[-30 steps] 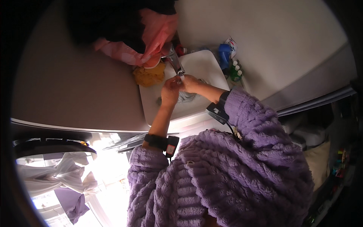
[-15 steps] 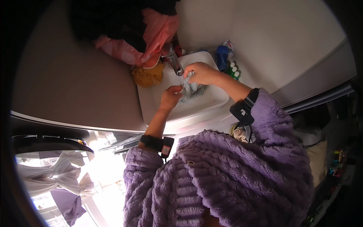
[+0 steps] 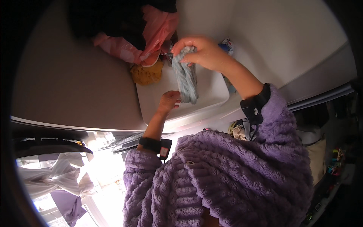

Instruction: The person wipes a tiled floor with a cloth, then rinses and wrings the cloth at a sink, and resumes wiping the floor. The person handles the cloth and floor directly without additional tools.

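Observation:
My right hand [image 3: 202, 53] is closed on the upper end of a grey-blue wet cloth [image 3: 187, 83], raised in front of the tap. The cloth hangs down in long folds over the white sink [image 3: 210, 94]. Beside its lower left edge is my left hand [image 3: 169, 102], its fingers loosely bent and slightly apart, with no cloth visible between them. Whether its fingertips touch the cloth I cannot tell. Most of the chrome tap [image 3: 168, 57] is hidden behind the cloth and my right hand.
A crumpled mustard-yellow cloth [image 3: 147, 73] lies at the sink's left rim. Above it hang pink fabric [image 3: 160, 32] and black fabric [image 3: 109, 22]. Behind my right forearm a blue-and-white package [image 3: 228, 44] is partly hidden. Bright light comes from the lower left, past light curtains [image 3: 62, 172].
The cloth, bunched low in the sink before, now hangs lengthwise. My right hand has risen with it. My left hand has moved slightly down and left, its pinch loosened.

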`<action>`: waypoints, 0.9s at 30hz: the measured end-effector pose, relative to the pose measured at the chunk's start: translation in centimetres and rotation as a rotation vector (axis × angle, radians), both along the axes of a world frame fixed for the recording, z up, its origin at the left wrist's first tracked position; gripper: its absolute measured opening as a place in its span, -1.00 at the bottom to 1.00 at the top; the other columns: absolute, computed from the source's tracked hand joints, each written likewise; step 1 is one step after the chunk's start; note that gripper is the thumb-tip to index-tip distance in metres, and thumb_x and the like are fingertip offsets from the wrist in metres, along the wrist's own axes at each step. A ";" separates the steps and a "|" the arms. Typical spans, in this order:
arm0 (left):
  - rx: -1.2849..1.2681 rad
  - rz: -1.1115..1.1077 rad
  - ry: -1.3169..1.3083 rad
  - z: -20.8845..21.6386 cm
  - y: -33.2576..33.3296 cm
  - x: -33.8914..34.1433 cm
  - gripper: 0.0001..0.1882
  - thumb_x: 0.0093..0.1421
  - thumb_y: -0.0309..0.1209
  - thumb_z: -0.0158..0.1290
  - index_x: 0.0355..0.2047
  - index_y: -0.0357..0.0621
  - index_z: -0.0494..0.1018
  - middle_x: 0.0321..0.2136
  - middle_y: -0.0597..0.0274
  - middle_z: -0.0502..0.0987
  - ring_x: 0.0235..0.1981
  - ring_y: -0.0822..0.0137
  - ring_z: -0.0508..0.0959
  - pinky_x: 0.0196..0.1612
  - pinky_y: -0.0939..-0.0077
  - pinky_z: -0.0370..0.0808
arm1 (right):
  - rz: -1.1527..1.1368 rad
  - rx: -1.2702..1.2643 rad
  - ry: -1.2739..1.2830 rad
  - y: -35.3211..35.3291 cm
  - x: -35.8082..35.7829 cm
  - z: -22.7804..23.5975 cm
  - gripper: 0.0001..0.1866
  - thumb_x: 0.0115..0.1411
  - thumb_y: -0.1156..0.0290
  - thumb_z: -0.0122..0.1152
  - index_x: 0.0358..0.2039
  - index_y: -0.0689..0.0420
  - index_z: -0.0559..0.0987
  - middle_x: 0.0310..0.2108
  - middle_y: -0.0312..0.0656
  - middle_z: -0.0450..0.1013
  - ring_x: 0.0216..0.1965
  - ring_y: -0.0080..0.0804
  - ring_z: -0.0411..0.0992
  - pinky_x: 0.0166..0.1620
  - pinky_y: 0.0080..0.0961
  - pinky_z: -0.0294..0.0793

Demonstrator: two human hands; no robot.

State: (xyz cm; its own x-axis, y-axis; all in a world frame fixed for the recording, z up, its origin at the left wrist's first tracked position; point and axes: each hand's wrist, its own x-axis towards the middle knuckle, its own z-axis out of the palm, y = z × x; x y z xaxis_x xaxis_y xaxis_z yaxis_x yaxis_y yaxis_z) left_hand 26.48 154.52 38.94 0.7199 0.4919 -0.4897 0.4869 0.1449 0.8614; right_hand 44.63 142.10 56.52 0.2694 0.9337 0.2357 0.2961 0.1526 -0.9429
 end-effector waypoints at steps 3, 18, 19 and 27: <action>-0.424 0.194 0.056 0.5 -0.1 0.3 -0.47 0.24 -0.07 -0.03 0.08 -0.16 0.26 -0.02 0.06 0.39 -0.09 0.08 0.48 -0.09 0.06 0.49 | 0.048 0.000 -0.021 0.3 -1.2 -1.9 -0.81 -0.06 0.58 0.20 -0.36 0.11 0.58 -0.39 -0.31 0.49 -0.39 -0.55 0.46 -0.32 -0.58 0.45; -1.099 0.331 -0.406 -0.1 0.3 3.6 -0.64 0.34 -0.27 -0.30 -0.01 -0.17 0.35 -0.09 0.10 0.48 -0.09 0.15 0.52 -0.02 0.21 0.49 | -0.137 -0.024 0.634 -3.9 0.8 -9.5 -0.82 0.01 0.53 0.22 -0.31 0.10 0.54 -0.24 -0.30 0.48 -0.19 -0.43 0.45 -0.26 -0.54 0.44; -1.132 0.356 -0.386 0.1 0.3 3.5 -0.62 0.36 -0.26 -0.34 0.03 -0.16 0.33 -0.08 0.11 0.47 -0.07 0.16 0.51 0.00 0.19 0.47 | -0.216 -0.043 0.828 -4.0 1.9 -11.4 -0.81 0.04 0.51 0.23 -0.27 0.07 0.54 -0.26 -0.30 0.48 -0.21 -0.43 0.45 -0.30 -0.57 0.44; -1.145 0.439 -0.294 0.3 -1.3 3.6 -0.64 0.35 -0.27 -0.32 -0.04 -0.17 0.38 -0.06 0.11 0.47 -0.03 0.17 0.48 0.08 0.18 0.41 | -0.443 -0.253 1.097 2.8 0.1 -26.1 -0.75 0.19 0.16 0.12 -0.26 0.06 0.52 -0.36 -0.26 0.49 -0.41 -0.44 0.48 -0.38 -0.44 0.48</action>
